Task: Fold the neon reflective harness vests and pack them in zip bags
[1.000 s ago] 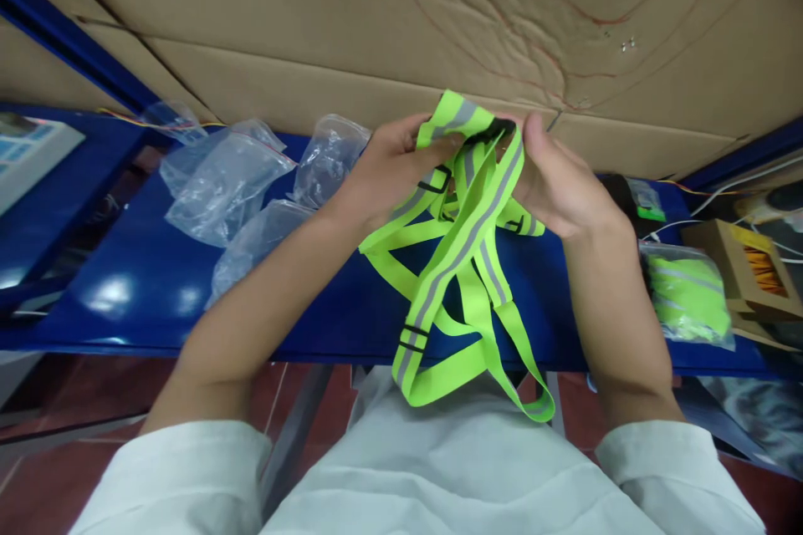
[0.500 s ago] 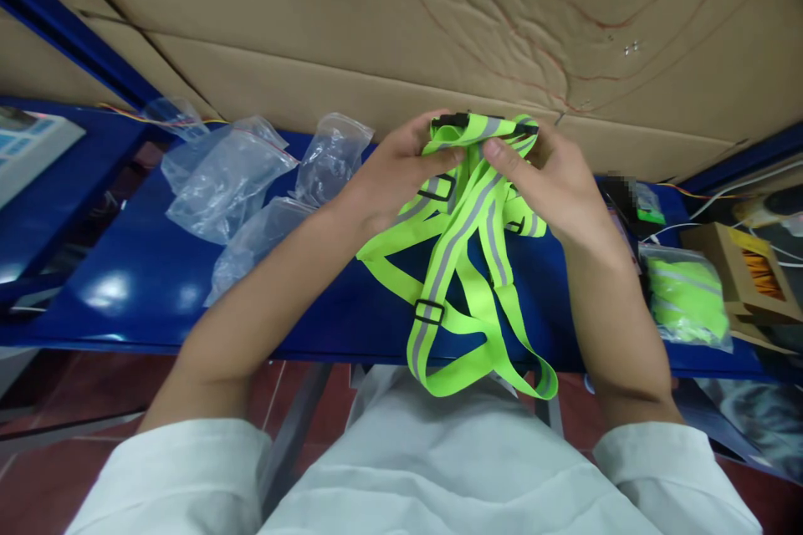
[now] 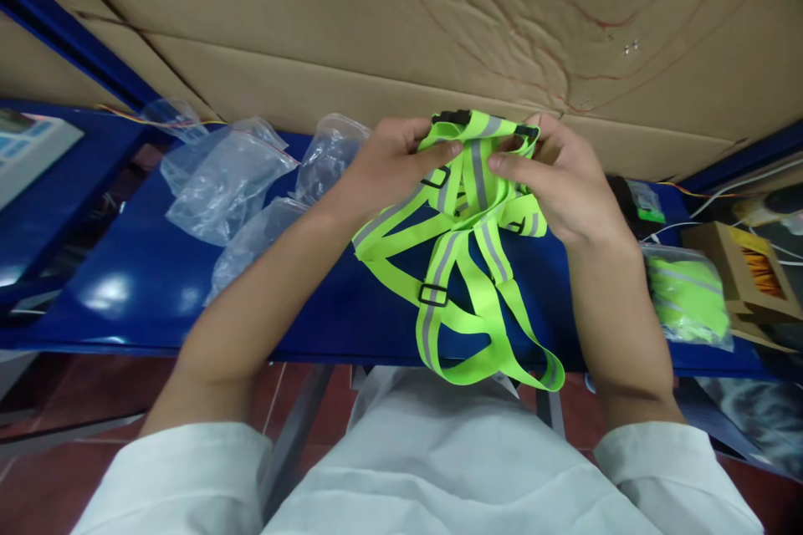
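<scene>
Both hands grip the upper end of a neon-yellow reflective harness (image 3: 480, 247), made of webbing straps with grey stripes and black slider buckles. My left hand (image 3: 398, 163) pinches its upper left side beside a black buckle (image 3: 452, 117). On the other side, my right hand (image 3: 561, 175) has its thumb on the inner face of the straps, with the other fingers partly hidden behind. From there the looser straps hang in loops down past the front edge of the blue table (image 3: 144, 284).
Several clear plastic bags (image 3: 219, 180) lie on the left. At right are a bagged neon-yellow item (image 3: 687, 297), an open cardboard box (image 3: 728, 267) and white cables. A cardboard sheet (image 3: 351, 17) stands along the back of the table.
The middle strap near my thumbs has dropped and folded downward, opening a gap between the upper straps. The lower loops have shifted slightly right. Both hands keep their hold.
</scene>
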A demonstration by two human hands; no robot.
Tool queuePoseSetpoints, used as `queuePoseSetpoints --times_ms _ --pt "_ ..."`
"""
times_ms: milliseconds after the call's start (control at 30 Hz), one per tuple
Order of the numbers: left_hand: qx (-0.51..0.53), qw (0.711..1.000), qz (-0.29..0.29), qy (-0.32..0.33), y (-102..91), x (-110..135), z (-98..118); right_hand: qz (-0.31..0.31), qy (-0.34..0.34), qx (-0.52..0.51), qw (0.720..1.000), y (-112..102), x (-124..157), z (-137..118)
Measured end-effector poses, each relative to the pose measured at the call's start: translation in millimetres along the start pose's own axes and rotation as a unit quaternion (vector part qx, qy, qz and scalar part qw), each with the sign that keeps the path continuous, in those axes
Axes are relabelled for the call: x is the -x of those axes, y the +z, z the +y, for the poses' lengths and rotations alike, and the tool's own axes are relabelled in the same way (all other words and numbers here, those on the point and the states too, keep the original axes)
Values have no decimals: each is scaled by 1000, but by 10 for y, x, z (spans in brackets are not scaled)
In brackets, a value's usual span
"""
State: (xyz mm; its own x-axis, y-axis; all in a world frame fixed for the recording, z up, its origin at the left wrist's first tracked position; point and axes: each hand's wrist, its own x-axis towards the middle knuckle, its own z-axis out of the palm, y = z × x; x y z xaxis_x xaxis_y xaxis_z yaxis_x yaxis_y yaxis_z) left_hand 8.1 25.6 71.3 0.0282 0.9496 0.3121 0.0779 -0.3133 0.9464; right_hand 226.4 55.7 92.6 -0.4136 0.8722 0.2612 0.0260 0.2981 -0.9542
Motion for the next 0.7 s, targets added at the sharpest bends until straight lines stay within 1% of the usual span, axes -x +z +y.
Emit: queuePoseSetpoints --times_ms 67,100,233,267,333,400,467,533,600,667,700 --pt "-29 999 -16 26 7 -8 4 -6 -7 18 1000 1 -1 -3" --pt "-41 998 -10 40 14 -9 7 -3 -20 32 999 4 -3 1" --pt "-85 992 53 71 55 21 21 40 -107 119 986 18 9 -6" --pt "-96 990 64 75 69 38 33 39 -126 143 981 19 22 -24" --pt "-108 988 74 81 99 80 77 16 -146 180 973 13 54 -76" --pt "-85 991 60 85 124 117 144 -6 -150 187 971 -4 76 -122" --pt "-30 995 39 87 136 137 213 -7 -145 136 980 -30 71 -131" --pt "33 996 31 73 137 140 260 7 -126 39 991 -56 42 -103" --pt "88 996 13 32 141 136 285 21 -87 -49 995 -75 7 -61" --pt "135 990 -33 -12 156 140 302 20 -46 -95 994 -80 -15 -29" --pt "152 986 -58 -24 165 145 311 11 -30 -104 994 -78 -22 -20"
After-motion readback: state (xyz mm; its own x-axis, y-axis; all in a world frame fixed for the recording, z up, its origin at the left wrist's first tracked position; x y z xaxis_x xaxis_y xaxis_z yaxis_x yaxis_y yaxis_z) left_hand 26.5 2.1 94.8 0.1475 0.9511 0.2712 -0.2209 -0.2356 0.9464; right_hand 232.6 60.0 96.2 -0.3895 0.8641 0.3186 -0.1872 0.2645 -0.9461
